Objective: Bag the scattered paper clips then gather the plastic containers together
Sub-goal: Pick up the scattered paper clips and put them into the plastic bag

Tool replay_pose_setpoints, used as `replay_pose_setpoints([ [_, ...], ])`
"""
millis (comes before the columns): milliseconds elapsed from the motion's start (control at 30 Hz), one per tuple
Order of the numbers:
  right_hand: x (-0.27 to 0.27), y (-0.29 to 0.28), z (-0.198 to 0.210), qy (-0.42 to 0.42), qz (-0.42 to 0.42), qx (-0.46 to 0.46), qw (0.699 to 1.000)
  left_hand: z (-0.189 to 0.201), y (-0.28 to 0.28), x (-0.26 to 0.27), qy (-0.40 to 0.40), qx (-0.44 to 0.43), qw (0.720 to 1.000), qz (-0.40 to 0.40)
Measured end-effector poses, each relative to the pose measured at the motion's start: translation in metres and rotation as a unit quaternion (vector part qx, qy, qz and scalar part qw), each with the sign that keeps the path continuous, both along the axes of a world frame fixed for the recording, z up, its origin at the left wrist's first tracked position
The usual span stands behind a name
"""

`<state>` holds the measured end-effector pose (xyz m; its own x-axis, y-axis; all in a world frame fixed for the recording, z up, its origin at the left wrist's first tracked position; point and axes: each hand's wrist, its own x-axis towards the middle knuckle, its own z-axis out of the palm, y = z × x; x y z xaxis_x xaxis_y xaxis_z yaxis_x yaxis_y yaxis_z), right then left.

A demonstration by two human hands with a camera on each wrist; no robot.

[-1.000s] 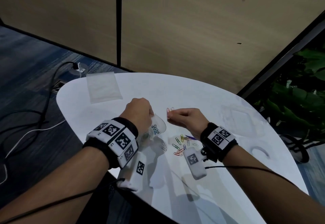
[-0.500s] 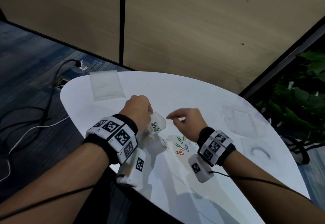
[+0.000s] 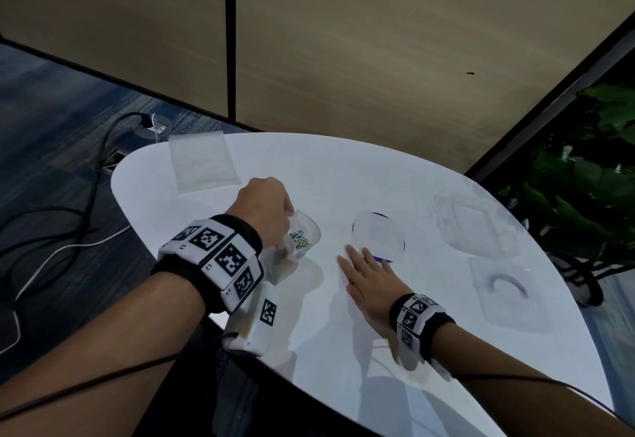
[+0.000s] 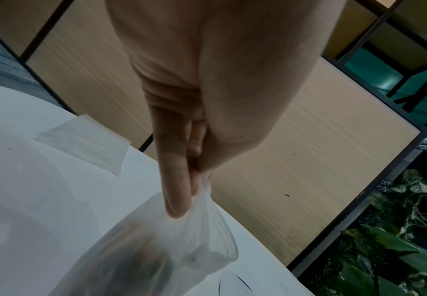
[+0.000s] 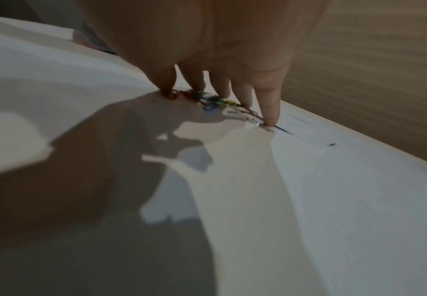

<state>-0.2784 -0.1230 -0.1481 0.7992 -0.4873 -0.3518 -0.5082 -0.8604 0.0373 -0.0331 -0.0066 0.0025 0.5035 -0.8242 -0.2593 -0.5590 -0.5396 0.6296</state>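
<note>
A: While the left hand [image 3: 264, 210] is pinching the neck of the clear bag [image 3: 299, 244] between thumb and curled fingers [image 4: 179, 180], what is sitting inside it?

B: A small bunch of coloured paper clips [image 3: 298, 239] is showing through the plastic, and the bag is hanging just over the white table [image 3: 343, 168], near its left edge.

A: And further right?

B: The right hand [image 3: 371, 282] is lying flat, its straight fingers [image 5: 270, 108] slightly spread and pressing their tips onto the loose clips [image 5: 217, 102] on the tabletop. Those clips are lying in a small cluster under the fingertips. Just beyond the fingertips a round clear lid with a dark rim [image 3: 378, 235] is resting on the table.

A: The other containers?

B: Two clear plastic containers are sitting well apart from the hands on the right side: a square one [image 3: 477, 223] farther back, and a flat one [image 3: 508, 292] nearer. What they are holding I cannot tell.

A: And the surroundings?

B: A flat packet [image 3: 202, 161] is lying at the table's far left corner. Cables [image 3: 68, 210] are trailing over the dark carpet on the left, wood panels [image 3: 378, 41] are standing behind, and green plants [image 3: 584, 179] are filling the right.
</note>
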Motion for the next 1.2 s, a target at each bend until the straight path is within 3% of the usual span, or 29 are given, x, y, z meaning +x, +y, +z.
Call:
replay_pose_setpoints([
  [200,0.004,0.001,-0.013,0.009,-0.119,0.02,0.993,0.002,0.0,-0.003,0.002,0.0,1.0,-0.001],
  [533,0.021,-0.004,0.015,-0.004,-0.1,-0.026,0.995,0.002,-0.001,-0.007,0.003,-0.005,1.0,-0.005],
  [700,0.032,-0.026,0.03,-0.063,-0.231,0.016,0.971,0.002,-0.003,-0.013,-0.003,-0.004,1.0,-0.013],
  [767,0.029,-0.04,0.034,-0.116,-0.316,0.064,0.939,0.002,-0.003,-0.014,-0.005,-0.006,1.0,-0.013],
  [833,0.024,-0.054,0.036,-0.172,-0.414,0.134,0.884,0.001,-0.004,-0.015,-0.006,-0.008,1.0,-0.013],
  [933,0.026,-0.057,0.048,-0.304,-0.523,0.318,0.73,0.0,-0.005,-0.016,0.004,-0.011,1.0,-0.011],
  [1000,0.04,-0.046,0.068,-0.383,-0.511,0.446,0.627,0.0,-0.007,-0.018,0.005,-0.011,1.0,-0.015],
  [1033,0.049,-0.038,0.08,-0.398,-0.486,0.492,0.603,0.0,-0.008,-0.019,0.003,-0.01,1.0,-0.018],
  [1100,0.065,-0.019,0.104,-0.392,-0.42,0.553,0.603,0.001,-0.01,-0.022,-0.007,-0.01,1.0,-0.02],
  [1200,0.084,0.002,0.118,-0.379,-0.365,0.549,0.65,0.001,-0.01,-0.027,-0.018,-0.006,1.0,-0.02],
])
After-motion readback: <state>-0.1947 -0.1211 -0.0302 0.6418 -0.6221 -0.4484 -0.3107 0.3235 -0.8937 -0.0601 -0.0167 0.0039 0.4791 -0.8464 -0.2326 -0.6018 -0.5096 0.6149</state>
